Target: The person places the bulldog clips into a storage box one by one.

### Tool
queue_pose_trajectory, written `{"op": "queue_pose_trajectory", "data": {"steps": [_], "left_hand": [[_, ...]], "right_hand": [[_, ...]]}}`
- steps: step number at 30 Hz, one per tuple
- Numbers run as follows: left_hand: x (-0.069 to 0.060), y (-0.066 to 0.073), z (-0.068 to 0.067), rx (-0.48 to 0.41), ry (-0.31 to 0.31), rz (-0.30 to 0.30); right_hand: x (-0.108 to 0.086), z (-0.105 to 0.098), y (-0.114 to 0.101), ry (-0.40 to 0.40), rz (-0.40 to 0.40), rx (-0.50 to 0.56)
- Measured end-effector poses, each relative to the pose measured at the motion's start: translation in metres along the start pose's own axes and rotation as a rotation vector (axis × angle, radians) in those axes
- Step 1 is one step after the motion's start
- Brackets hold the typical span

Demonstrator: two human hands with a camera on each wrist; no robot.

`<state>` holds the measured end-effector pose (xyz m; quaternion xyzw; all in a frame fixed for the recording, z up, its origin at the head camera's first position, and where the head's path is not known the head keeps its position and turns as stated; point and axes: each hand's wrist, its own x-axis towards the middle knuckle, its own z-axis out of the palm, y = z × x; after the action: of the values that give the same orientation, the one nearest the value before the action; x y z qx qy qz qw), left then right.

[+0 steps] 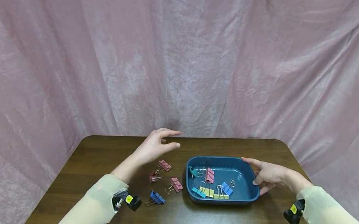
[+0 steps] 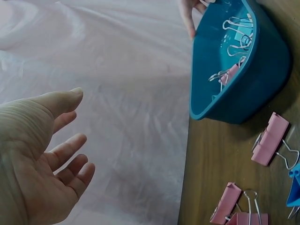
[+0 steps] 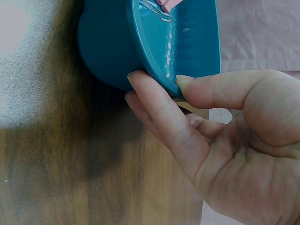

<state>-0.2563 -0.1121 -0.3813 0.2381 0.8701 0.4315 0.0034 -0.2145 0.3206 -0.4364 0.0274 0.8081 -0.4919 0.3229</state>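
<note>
My left hand (image 1: 154, 146) hovers over the back of the table, fingers relaxed and thumb apart, holding nothing. Below it on the wood lie pink binder clips (image 1: 176, 184) and a blue binder clip (image 1: 157, 197). At the right end of a dark blue plastic tray (image 1: 240, 188), my right hand (image 1: 271, 173) pinches the rim. In the right wrist view its thumb lies on the inner side and its fingers (image 3: 157, 101) press the outer wall. Inside the tray are a pink clip (image 1: 210, 175), a blue clip (image 1: 227, 189), yellow clips (image 1: 207, 192) and teal clips (image 1: 198, 192), mostly toward the left and front.
The brown wooden table (image 1: 97, 169) has rounded back corners. Behind it hangs a pink velvet curtain (image 1: 183, 62), close to the back edge. A small black camera (image 1: 133, 202) is strapped to the left wrist, another camera (image 1: 294, 211) to the right.
</note>
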Motion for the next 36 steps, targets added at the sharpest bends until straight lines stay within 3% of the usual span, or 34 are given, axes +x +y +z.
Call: {"op": "queue_pose_trajectory", "data": {"steps": [14, 29, 36], "left_hand": [[0.001, -0.014, -0.011, 0.030, 0.024, -0.010], [-0.001, -0.028, -0.022, 0.009, 0.042, -0.062], [-0.005, -0.037, -0.029, 0.017, 0.046, -0.144]], "right_hand": [[0.002, -0.001, 0.000, 0.002, 0.003, 0.004], [0.003, -0.002, -0.001, 0.004, 0.006, 0.004], [0.004, -0.002, 0.000, 0.003, 0.006, -0.002]]}}
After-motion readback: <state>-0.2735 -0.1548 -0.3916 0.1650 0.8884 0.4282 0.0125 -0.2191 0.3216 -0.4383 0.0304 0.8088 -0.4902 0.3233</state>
